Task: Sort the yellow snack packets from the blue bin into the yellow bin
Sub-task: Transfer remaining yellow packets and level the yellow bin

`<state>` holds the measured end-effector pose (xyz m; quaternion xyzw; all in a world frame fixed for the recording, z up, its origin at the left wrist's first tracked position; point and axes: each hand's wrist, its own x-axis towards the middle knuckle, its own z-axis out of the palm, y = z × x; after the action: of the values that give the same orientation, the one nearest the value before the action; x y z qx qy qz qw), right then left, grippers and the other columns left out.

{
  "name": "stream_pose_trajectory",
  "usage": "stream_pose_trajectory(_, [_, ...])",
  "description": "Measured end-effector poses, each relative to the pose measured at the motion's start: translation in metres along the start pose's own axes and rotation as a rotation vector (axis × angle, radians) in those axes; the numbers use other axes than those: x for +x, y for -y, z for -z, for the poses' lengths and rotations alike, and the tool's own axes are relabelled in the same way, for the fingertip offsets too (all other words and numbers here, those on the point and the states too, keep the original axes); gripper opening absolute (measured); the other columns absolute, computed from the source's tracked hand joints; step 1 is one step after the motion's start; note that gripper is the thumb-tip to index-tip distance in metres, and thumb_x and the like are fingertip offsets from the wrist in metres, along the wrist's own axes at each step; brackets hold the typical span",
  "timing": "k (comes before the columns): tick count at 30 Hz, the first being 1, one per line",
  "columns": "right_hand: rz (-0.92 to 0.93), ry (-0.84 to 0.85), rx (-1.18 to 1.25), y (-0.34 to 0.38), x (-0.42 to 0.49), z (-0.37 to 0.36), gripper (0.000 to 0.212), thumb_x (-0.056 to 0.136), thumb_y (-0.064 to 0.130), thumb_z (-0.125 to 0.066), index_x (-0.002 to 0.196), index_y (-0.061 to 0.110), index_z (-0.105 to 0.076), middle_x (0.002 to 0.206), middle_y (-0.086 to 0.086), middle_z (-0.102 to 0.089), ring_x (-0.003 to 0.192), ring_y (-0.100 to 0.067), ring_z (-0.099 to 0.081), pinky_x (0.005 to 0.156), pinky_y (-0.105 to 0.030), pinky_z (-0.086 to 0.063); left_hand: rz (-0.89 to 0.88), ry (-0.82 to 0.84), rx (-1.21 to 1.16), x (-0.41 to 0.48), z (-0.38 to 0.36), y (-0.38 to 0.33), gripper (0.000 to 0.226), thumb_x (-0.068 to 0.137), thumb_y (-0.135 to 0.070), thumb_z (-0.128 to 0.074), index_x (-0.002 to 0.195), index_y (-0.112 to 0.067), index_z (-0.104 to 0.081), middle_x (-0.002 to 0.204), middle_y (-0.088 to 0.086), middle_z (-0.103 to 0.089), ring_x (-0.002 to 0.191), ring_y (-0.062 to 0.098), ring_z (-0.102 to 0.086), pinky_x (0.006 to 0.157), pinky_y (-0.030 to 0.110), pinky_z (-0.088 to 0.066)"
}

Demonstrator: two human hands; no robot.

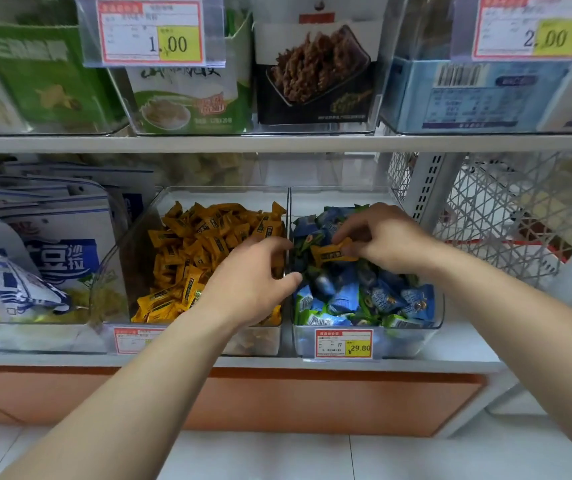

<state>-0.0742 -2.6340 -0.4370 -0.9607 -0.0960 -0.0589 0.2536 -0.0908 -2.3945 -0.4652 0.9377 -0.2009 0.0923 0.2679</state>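
Two clear bins stand side by side on the lower shelf. The left bin [132, 258] is full of yellow snack packets [204, 237]. The right bin [416, 341] holds blue and green packets [374, 299]. My right hand [388, 237] hovers over the blue bin and pinches one yellow packet [329, 252] above the blue pile. My left hand [253, 282] is over the right side of the yellow bin, next to the wall between the bins, its fingers loosely curved with nothing seen in them.
Large blue-and-white snack bags [45, 258] fill the space left of the bins. A white wire basket [506, 216] and a shelf post [433, 188] stand to the right. The upper shelf [277, 142] carries boxed snacks and price tags close overhead.
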Motion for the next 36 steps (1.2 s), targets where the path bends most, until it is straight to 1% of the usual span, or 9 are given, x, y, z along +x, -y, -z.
stream_pose_trajectory(5, [-0.016, -0.241, 0.525, 0.012, -0.022, -0.007, 0.024, 0.081, 0.007, -0.076, 0.082, 0.030, -0.073, 0.083, 0.011, -0.075, 0.084, -0.006, -0.070, 0.077, -0.022, -0.052, -0.115, -0.175, -0.040, 0.007, -0.007, -0.028, 0.052, 0.092, -0.050, -0.059, 0.140, -0.036, -0.048, 0.132, -0.006, -0.057, 0.124, 0.016, -0.047, 0.099, 0.034, -0.044])
stream_pose_trajectory(8, [-0.010, -0.246, 0.750, 0.018, -0.027, -0.009, 0.023, 0.078, 0.010, -0.080, 0.090, 0.027, -0.071, 0.087, 0.005, -0.076, 0.087, -0.013, -0.072, 0.082, -0.033, -0.056, -0.172, -0.247, -0.255, 0.013, -0.003, -0.038, 0.029, 0.094, -0.036, -0.063, 0.122, -0.030, -0.064, 0.108, -0.014, -0.066, 0.102, 0.001, -0.057, 0.090, 0.027, -0.049])
stream_pose_trajectory(11, [-0.054, -0.332, 0.529, 0.002, -0.027, -0.001, 0.014, 0.080, 0.032, -0.077, 0.091, 0.032, -0.069, 0.088, 0.012, -0.073, 0.089, -0.004, -0.068, 0.082, -0.028, -0.053, -0.036, -0.334, -0.116, 0.019, 0.008, -0.018, 0.023, 0.093, -0.036, -0.064, 0.115, -0.033, -0.066, 0.102, -0.016, -0.066, 0.094, 0.007, -0.060, 0.078, 0.029, -0.050])
stream_pose_trajectory(15, [-0.094, -0.449, 0.171, -0.036, -0.035, 0.019, 0.013, 0.088, 0.029, -0.066, 0.099, 0.034, -0.065, 0.103, 0.012, -0.064, 0.088, -0.006, -0.060, 0.068, -0.015, -0.041, 0.188, -0.228, 0.094, 0.018, 0.019, 0.017, 0.044, 0.093, -0.041, -0.063, 0.135, -0.029, -0.057, 0.131, 0.001, -0.062, 0.119, 0.024, -0.057, 0.093, 0.041, -0.052])
stream_pose_trajectory(20, [-0.323, -0.204, 0.144, -0.072, -0.041, 0.023, 0.055, 0.091, 0.036, -0.065, 0.140, 0.018, -0.050, 0.129, -0.002, -0.057, 0.108, -0.020, -0.059, 0.083, -0.025, -0.040, -0.006, -0.292, 0.064, 0.023, 0.007, -0.031, 0.037, 0.090, -0.037, -0.063, 0.125, -0.026, -0.064, 0.120, -0.003, -0.068, 0.110, 0.018, -0.062, 0.092, 0.033, -0.051])
stream_pose_trajectory(24, [-0.306, -0.116, 0.323, -0.076, -0.049, 0.021, 0.044, 0.094, 0.026, -0.062, 0.137, 0.018, -0.054, 0.131, 0.001, -0.061, 0.117, -0.022, -0.059, 0.101, -0.043, -0.048, -0.248, -0.010, -0.009, 0.038, -0.035, -0.093, 0.038, 0.088, -0.048, -0.060, 0.122, -0.032, -0.064, 0.121, -0.012, -0.068, 0.110, 0.007, -0.061, 0.093, 0.026, -0.048])
stream_pose_trajectory(29, [-0.298, -0.094, 0.498, -0.081, -0.058, 0.025, 0.037, 0.098, 0.023, -0.058, 0.134, 0.019, -0.055, 0.126, -0.003, -0.063, 0.101, -0.024, -0.068, 0.088, -0.050, -0.056, -0.145, 0.443, -0.215, 0.063, -0.088, -0.122, 0.058, 0.082, -0.057, -0.069, 0.131, -0.032, -0.051, 0.124, -0.008, -0.061, 0.110, 0.013, -0.059, 0.083, 0.024, -0.047])
stream_pose_trajectory(33, [-0.253, -0.105, 0.446, -0.085, -0.060, 0.023, 0.036, 0.099, 0.025, -0.056, 0.134, 0.025, -0.053, 0.123, 0.001, -0.062, 0.092, -0.022, -0.069, 0.076, -0.039, -0.056, -0.217, 0.504, -0.132, 0.066, -0.102, -0.104, 0.035, 0.088, -0.050, -0.066, 0.118, -0.033, -0.059, 0.121, -0.006, -0.060, 0.108, 0.015, -0.057, 0.089, 0.031, -0.048])
stream_pose_trajectory(36, [-0.218, -0.103, 0.399, -0.084, -0.058, 0.020, 0.033, 0.098, 0.029, -0.056, 0.130, 0.028, -0.055, 0.123, 0.003, -0.062, 0.098, -0.022, -0.066, 0.083, -0.039, -0.053, -0.373, 0.475, 0.121, 0.070, -0.094, -0.096, 0.024, 0.087, -0.042, -0.066, 0.109, -0.034, -0.064, 0.114, -0.009, -0.061, 0.100, 0.014, -0.057, 0.088, 0.037, -0.051])
